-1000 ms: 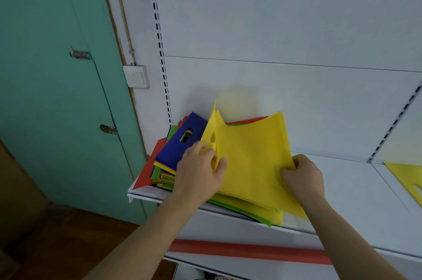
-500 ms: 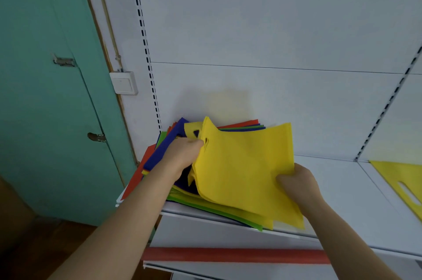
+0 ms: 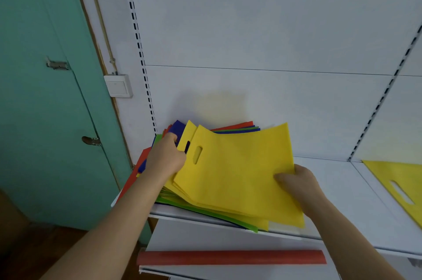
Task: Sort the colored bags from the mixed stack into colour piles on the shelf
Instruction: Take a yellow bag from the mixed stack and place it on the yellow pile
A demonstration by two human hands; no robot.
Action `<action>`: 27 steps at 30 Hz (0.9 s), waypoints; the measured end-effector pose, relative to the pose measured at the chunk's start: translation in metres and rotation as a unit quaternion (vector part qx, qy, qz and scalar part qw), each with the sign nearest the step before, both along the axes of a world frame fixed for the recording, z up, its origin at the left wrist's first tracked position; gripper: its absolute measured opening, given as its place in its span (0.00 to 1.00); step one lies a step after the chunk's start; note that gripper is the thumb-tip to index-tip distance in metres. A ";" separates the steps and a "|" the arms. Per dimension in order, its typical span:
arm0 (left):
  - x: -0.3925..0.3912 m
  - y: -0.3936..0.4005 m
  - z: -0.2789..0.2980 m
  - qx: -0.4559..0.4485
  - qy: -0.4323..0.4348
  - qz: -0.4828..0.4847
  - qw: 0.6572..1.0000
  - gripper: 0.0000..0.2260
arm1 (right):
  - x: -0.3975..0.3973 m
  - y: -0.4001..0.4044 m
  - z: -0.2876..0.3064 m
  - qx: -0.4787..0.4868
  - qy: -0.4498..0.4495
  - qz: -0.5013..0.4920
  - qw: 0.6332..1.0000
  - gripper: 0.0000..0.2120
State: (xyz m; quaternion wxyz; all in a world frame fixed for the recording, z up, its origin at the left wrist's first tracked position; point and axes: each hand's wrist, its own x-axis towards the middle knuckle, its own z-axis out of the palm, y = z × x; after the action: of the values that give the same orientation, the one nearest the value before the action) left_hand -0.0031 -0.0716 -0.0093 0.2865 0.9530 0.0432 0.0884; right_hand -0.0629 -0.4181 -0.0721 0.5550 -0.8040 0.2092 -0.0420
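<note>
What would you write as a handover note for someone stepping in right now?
Left hand: on the mixed stack, fingers tucked behind the top yellow bags near their handle end.
Right hand: pinches the right edge of those yellow bags, lifted off the stack.
Done: a yellow pile has been started at the far right of the shelf.
Left: carry these over to it, then sort the red, blue and green bags.

Yellow bag, teal door
</note>
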 end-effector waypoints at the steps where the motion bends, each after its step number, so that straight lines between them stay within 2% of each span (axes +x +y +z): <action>1: 0.000 -0.001 -0.001 0.000 0.017 -0.007 1.000 0.14 | 0.001 0.002 -0.001 0.009 0.008 0.009 1.000 0.06; 4: -0.003 -0.005 -0.002 -0.015 0.079 -0.035 0.996 0.22 | 0.002 0.009 0.001 0.006 0.007 0.021 1.000 0.06; 7: -0.006 -0.004 -0.003 -0.042 0.067 -0.067 0.995 0.12 | -0.002 0.007 0.007 -0.033 -0.058 0.011 0.998 0.06; 9: -0.007 0.000 0.001 -0.136 0.034 -0.083 0.987 0.05 | -0.008 0.004 0.016 -0.041 -0.130 0.001 0.991 0.06; 10: -0.007 0.002 0.004 -0.192 0.023 -0.089 0.977 0.04 | -0.011 0.004 0.021 -0.034 -0.163 -0.011 0.986 0.06; 12: -0.011 0.003 0.009 -0.291 0.018 -0.104 0.951 0.10 | -0.018 0.004 0.032 -0.013 -0.216 -0.035 0.976 0.06; 15: -0.016 0.000 0.008 -0.394 0.005 -0.126 0.910 0.13 | -0.025 0.009 0.038 0.014 -0.258 -0.033 0.966 0.15; 17: -0.021 -0.007 0.005 -0.413 0.003 -0.131 0.901 0.13 | -0.025 0.017 0.035 -0.002 -0.238 -0.011 0.971 0.16; 19: -0.022 -0.015 0.000 -0.382 0.008 -0.123 0.916 0.13 | -0.024 0.022 0.030 -0.053 -0.210 0.006 0.976 0.15; 21: -0.024 -0.020 -0.003 -0.357 -0.006 -0.112 0.927 0.15 | -0.027 0.024 0.029 -0.079 -0.225 -0.010 0.971 0.13; 24: -0.025 -0.019 0.000 -0.410 -0.033 -0.117 0.904 0.16 | -0.036 0.026 0.036 -0.032 -0.281 -0.068 0.957 0.15; 27: -0.024 -0.015 0.002 -0.454 -0.037 -0.125 0.882 0.09 | -0.043 0.029 0.041 0.008 -0.302 -0.072 0.951 0.20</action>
State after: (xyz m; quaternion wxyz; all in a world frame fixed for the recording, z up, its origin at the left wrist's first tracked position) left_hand -0.0268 -0.0864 -0.0073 0.6975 0.7125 -0.0512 0.0575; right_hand -0.1055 -0.3895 -0.0313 0.5944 -0.7321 0.0895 -0.3206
